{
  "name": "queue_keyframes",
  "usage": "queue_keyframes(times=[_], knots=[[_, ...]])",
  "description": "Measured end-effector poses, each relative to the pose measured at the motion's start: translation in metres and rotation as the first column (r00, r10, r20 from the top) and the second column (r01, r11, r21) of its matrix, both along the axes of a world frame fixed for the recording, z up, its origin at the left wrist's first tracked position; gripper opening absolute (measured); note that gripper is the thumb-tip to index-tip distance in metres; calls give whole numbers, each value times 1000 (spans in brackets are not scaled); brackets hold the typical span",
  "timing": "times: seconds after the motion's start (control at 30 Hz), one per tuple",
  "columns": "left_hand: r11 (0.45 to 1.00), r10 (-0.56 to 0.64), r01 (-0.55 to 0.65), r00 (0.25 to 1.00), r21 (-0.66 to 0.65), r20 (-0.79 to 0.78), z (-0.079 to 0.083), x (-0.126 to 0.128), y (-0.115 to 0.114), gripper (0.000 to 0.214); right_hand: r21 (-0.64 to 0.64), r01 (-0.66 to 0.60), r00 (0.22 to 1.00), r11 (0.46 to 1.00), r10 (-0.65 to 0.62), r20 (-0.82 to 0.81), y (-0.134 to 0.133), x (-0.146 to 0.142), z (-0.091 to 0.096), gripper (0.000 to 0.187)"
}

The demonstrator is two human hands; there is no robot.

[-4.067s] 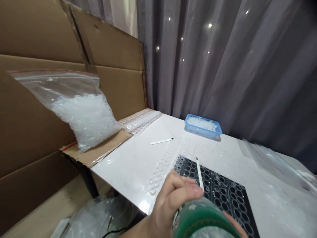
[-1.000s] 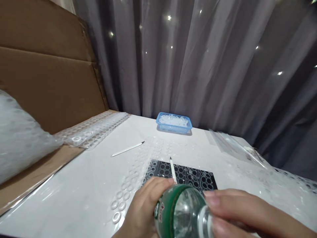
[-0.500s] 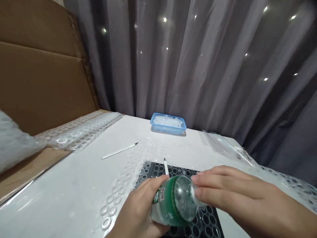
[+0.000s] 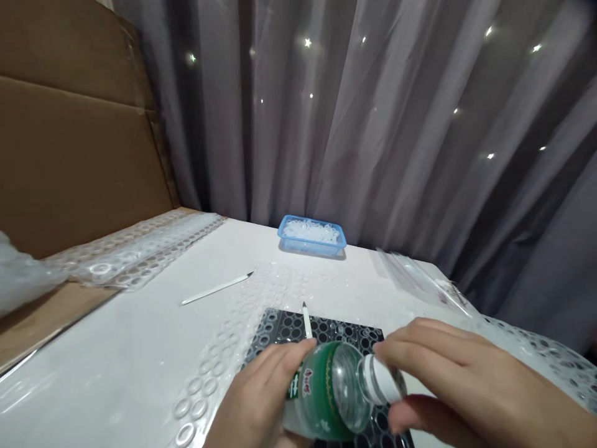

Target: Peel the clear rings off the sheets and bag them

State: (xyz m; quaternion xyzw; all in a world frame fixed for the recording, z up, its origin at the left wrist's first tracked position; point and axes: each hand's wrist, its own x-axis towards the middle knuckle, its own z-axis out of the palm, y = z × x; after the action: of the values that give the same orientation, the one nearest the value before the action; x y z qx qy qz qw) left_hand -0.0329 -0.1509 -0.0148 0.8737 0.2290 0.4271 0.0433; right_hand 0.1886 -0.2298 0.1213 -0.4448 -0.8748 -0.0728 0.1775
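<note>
A clear plastic bottle point(image 4: 347, 389) with a green label lies tilted, its neck toward the right. My left hand point(image 4: 261, 395) is wrapped round its body. At the bottle's neck is a white cap point(image 4: 380, 381). My right hand point(image 4: 466, 379) is at this cap, with fingertips on its upper edge and the thumb by its lower edge. Beneath the bottle lies a black board point(image 4: 275, 326) with rings showing on it. A white pencil-like stick point(image 4: 306, 320) with a dark tip points away just behind the bottle, its near end hidden.
A second white stick point(image 4: 217, 289) lies on the white table point(image 4: 125, 336). A blue basket point(image 4: 312, 249) of small white pieces stands at the back. Bubble wrap point(image 4: 140, 252) and a cardboard box point(image 4: 74, 155) are at left, a clear plastic bag point(image 4: 420, 280) at right. Behind hangs a grey curtain point(image 4: 289, 137).
My right hand has shifted right and its thumb has come into view below the cap, so the cap shows plainly. My left hand still holds the bottle. The view has shifted slightly.
</note>
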Motion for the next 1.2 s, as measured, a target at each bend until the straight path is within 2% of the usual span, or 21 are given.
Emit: queue_keyframes(times=[0.13,0.27,0.43,0.63,0.73,0.87,1.07,1.13,1.2], knots=[[999,6,-6,1000,-38,1,-4,-1,1,63,-10,-46,999,999,46,-13,1,2,1,20],[997,21,-21,1000,-73,1,-4,2,0,64,-44,-52,999,998,52,-4,1,4,1,19],[998,26,-26,1000,-50,-15,-3,4,-1,61,-80,-20,1000,997,21,10,0,4,0,15],[1000,14,-14,1000,-19,-6,-3,8,-3,57,36,133,989,990,-135,68,-1,4,-14,35],[1000,4,-4,1000,-29,-9,-4,10,-3,57,-28,141,987,990,-139,82,-2,6,-15,31],[998,12,-13,1000,-62,-11,-6,10,-3,60,-153,87,996,984,-85,13,-3,9,-10,7],[997,15,-16,1000,-81,-12,-7,11,-2,64,-185,-33,998,982,23,-54,-3,11,-5,24],[997,14,-14,1000,-81,-9,-6,12,-2,64,-178,-20,999,984,13,-42,-2,10,-7,19],[998,8,-8,1000,-61,-7,-4,12,-3,62,-142,57,998,988,-59,-10,-2,9,-11,18]])
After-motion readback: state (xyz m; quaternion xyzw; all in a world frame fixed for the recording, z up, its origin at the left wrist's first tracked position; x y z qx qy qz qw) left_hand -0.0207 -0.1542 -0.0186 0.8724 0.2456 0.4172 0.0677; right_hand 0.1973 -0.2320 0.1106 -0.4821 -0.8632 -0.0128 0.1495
